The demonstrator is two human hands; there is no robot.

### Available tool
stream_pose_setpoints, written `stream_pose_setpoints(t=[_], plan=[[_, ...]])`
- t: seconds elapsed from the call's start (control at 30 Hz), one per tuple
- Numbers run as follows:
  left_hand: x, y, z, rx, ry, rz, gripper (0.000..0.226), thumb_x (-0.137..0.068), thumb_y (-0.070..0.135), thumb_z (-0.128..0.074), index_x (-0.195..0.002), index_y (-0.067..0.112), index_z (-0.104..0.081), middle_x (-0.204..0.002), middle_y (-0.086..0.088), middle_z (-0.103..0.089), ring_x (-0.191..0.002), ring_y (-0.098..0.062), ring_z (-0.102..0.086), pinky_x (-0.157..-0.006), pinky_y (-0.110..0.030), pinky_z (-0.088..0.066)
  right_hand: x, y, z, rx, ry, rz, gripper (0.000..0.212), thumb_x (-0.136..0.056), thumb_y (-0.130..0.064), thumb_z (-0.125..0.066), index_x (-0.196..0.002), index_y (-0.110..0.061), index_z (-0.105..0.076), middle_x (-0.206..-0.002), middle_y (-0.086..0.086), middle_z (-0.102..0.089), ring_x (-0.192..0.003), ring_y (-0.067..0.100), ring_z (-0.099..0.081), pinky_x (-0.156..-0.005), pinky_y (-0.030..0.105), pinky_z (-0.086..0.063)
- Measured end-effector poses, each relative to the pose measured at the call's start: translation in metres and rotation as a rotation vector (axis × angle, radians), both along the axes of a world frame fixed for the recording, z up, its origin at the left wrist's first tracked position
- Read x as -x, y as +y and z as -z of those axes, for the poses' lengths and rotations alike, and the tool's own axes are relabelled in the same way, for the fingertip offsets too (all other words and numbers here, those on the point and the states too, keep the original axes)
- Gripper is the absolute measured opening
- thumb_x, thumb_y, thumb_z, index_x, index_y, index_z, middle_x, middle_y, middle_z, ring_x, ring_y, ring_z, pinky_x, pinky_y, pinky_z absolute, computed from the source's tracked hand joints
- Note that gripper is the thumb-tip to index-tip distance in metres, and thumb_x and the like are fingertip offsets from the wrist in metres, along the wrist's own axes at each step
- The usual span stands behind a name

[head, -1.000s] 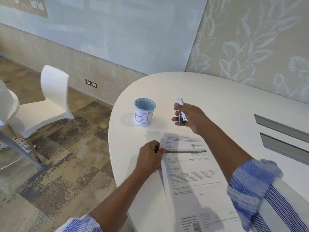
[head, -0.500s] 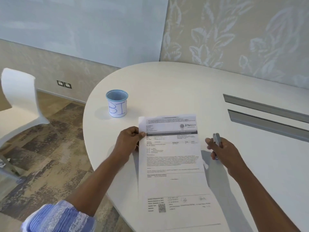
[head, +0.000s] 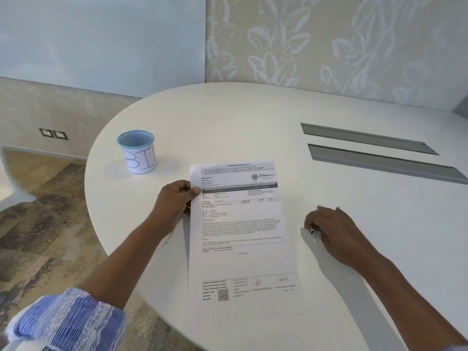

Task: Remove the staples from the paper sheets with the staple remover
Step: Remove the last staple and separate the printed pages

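Head view: white surface (head: 228, 117) is carrying the paper sheets (head: 240, 224), which the left hand (head: 174, 201) is pinching at their upper-left edge. Right hand (head: 331, 229) is lying curled, knuckles up, beside the sheets, covering a small dark object, probably the staple remover (head: 311, 229). Judgement: setup step; next, locating the staple, not discernible here.

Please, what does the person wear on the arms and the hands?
The left forearm is bare; a sleeve with blue and white stripes is rolled up near the elbow. The left hand and the right hand wear no gloves. The right forearm is bare too; its sleeve hardly shows.
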State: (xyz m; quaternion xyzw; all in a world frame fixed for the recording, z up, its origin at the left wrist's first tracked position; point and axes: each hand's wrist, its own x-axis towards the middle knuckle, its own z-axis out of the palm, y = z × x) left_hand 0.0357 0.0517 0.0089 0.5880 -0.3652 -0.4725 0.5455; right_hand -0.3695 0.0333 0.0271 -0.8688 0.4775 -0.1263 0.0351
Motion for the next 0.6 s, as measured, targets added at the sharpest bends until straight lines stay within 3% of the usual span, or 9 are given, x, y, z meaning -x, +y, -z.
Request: stream_pose_setpoints(t=[0.17, 0.23, 0.3, 0.33, 0.4, 0.5, 0.53, 0.6], plan=[[0.003, 0.000, -0.003, -0.004, 0.017, 0.016, 0.013, -0.097, 0.009, -0.070, -0.084, 0.006, -0.068, -0.084, -0.013, -0.082, -0.068, -0.023, -0.079, -0.056, -0.030, -0.061, 0.007, 0.010, 0.000, -0.035, -0.005, 0.052, 0.052, -0.084, 0.020, -0.048, -0.120, -0.011, -0.068, -0.113, -0.006, -0.071, -0.138, 0.024, -0.052, -0.122, 0.046, -0.027], [0.007, -0.001, -0.008, 0.002, 0.018, 0.033, 0.016, -0.097, 0.008, -0.070, -0.081, 0.007, -0.067, -0.081, -0.011, -0.082, -0.066, -0.022, -0.078, -0.055, -0.029, -0.061, -0.005, 0.017, -0.003, -0.043, -0.241, 0.116, 0.038, -0.095, 0.005, -0.056, -0.124, -0.016, -0.068, -0.112, -0.014, -0.069, -0.128, 0.021, -0.061, -0.113, 0.043, -0.041], [0.012, -0.002, -0.015, 0.013, 0.035, 0.055, 0.021, -0.097, 0.008, -0.070, -0.077, 0.009, -0.063, -0.077, -0.008, -0.081, -0.064, -0.020, -0.077, -0.054, -0.027, -0.059, -0.031, 0.026, -0.012, -0.234, -0.626, 0.249, 0.022, -0.096, -0.025, -0.070, -0.119, -0.026, -0.069, -0.110, -0.015, -0.074, -0.107, 0.015, -0.070, -0.094, 0.039, -0.054], [0.015, -0.003, -0.019, 0.017, 0.049, 0.068, 0.023, -0.096, 0.009, -0.070, -0.076, 0.009, -0.062, -0.077, -0.007, -0.081, -0.064, -0.019, -0.076, -0.054, -0.026, -0.059, -0.045, 0.029, -0.015, -0.371, -0.789, 0.309, 0.029, -0.090, -0.041, -0.074, -0.115, -0.028, -0.070, -0.108, -0.008, -0.077, -0.102, 0.016, -0.072, -0.091, 0.040, -0.057], [0.020, -0.003, -0.026, 0.026, 0.072, 0.086, 0.025, -0.096, 0.008, -0.071, -0.074, 0.010, -0.060, -0.079, -0.006, -0.081, -0.064, -0.019, -0.075, -0.055, -0.027, -0.059, -0.064, 0.032, -0.010, -0.479, -0.890, 0.369, 0.042, -0.078, -0.057, -0.077, -0.105, -0.025, -0.074, -0.102, 0.006, -0.079, -0.095, 0.027, -0.074, -0.090, 0.046, -0.058], [0.023, -0.005, -0.036, 0.036, 0.092, 0.093, 0.021, -0.092, 0.010, -0.076, -0.079, 0.008, -0.059, -0.086, -0.007, -0.082, -0.069, -0.021, -0.076, -0.058, -0.029, -0.060, -0.076, 0.036, -0.001, -0.428, -0.965, 0.416, 0.045, -0.083, -0.049, -0.079, -0.091, -0.005, -0.069, -0.098, 0.027, -0.072, -0.075, 0.035, -0.066, -0.075, 0.039, -0.053], [0.022, -0.005, -0.039, 0.037, 0.092, 0.095, 0.019, -0.090, 0.012, -0.078, -0.085, 0.006, -0.060, -0.090, -0.009, -0.082, -0.072, -0.022, -0.077, -0.060, -0.031, -0.061, -0.077, 0.035, 0.001, -0.417, -1.005, 0.421, 0.042, -0.085, -0.045, -0.079, -0.090, -0.005, -0.069, -0.095, 0.027, -0.072, -0.073, 0.035, -0.064, -0.071, 0.034, -0.049], [0.020, -0.006, -0.043, 0.040, 0.108, 0.101, 0.025, -0.087, 0.017, -0.081, -0.087, 0.008, -0.058, -0.091, -0.010, -0.082, -0.074, -0.023, -0.077, -0.062, -0.032, -0.063, -0.078, 0.034, 0.003, -0.433, -1.080, 0.428, 0.016, -0.087, -0.038, -0.079, -0.089, -0.022, -0.079, -0.086, 0.007, -0.080, -0.083, 0.026, -0.074, -0.067, 0.019, -0.054]])
